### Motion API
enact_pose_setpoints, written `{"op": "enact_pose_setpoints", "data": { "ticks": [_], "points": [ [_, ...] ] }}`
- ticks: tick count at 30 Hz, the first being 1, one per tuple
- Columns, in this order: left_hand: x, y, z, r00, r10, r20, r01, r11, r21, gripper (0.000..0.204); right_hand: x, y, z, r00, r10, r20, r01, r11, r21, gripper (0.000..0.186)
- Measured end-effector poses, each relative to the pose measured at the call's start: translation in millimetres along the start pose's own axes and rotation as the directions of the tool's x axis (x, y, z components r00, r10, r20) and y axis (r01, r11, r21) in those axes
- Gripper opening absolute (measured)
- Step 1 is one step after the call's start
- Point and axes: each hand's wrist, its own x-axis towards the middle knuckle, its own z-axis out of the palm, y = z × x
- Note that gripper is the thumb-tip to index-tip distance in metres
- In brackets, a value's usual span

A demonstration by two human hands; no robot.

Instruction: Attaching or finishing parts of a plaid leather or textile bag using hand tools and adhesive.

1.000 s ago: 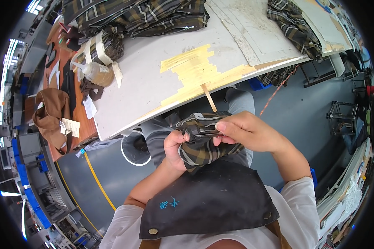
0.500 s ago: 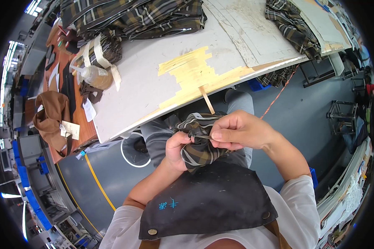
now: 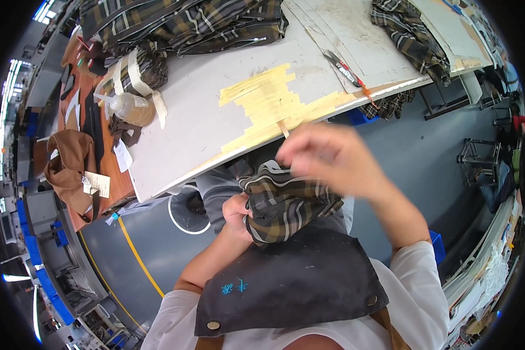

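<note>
Firstly, containers: one translucent amber bottle point(image 3: 135, 109), spout white, at the left of the pale table point(image 3: 189, 102); one white-rimmed bin point(image 3: 181, 217) below, dark contents indistinct. Hands: left hand point(image 3: 237, 211), thumb and fingers pinching the left edge of a bunched plaid cloth point(image 3: 286, 204) above the lap; right hand point(image 3: 329, 156), loosely curled, blurred, above the cloth's right side; whether gripping anything, cannot tell.

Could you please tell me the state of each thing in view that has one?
Plaid cloth, bunched
Left hand, closed on the plaid cloth
Right hand, blurred, fingers bent; whether it holds anything is unclear
Red-and-black hand tool, lying on the table
Plaid pile, heaped on the table
Squeeze bottle, nozzle on
White-rimmed bin, open-topped
Brown fabric piece, crumpled
</note>
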Motion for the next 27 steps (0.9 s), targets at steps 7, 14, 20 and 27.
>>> {"op": "enact_pose_setpoints", "data": {
  "ticks": [7,14,20,27],
  "points": [
    [7.7,-10.5,-16.6,0.979,0.057,0.195,-0.062,0.998,0.019,0.053,-10.1,19.0,34.8,0.979,0.083,0.184,-0.15,0.908,0.39,0.021],
    [7.2,-8.1,-3.1,0.968,-0.017,0.248,0.008,0.999,0.035,0.057,-12.6,5.6,44.0,0.987,0.109,0.116,-0.128,0.977,0.169,0.024],
    [3.4,-6.5,2.9,0.983,-0.105,0.151,0.105,0.994,0.012,0.05,-19.5,6.6,54.8,1.0,-0.017,-0.003,0.018,0.999,0.033,0.027],
    [-6.0,-13.9,13.6,0.989,-0.125,0.081,0.112,0.982,0.15,0.046,-33.6,8.1,52.9,0.992,0.109,0.069,-0.123,0.961,0.249,0.018]
  ]
}}
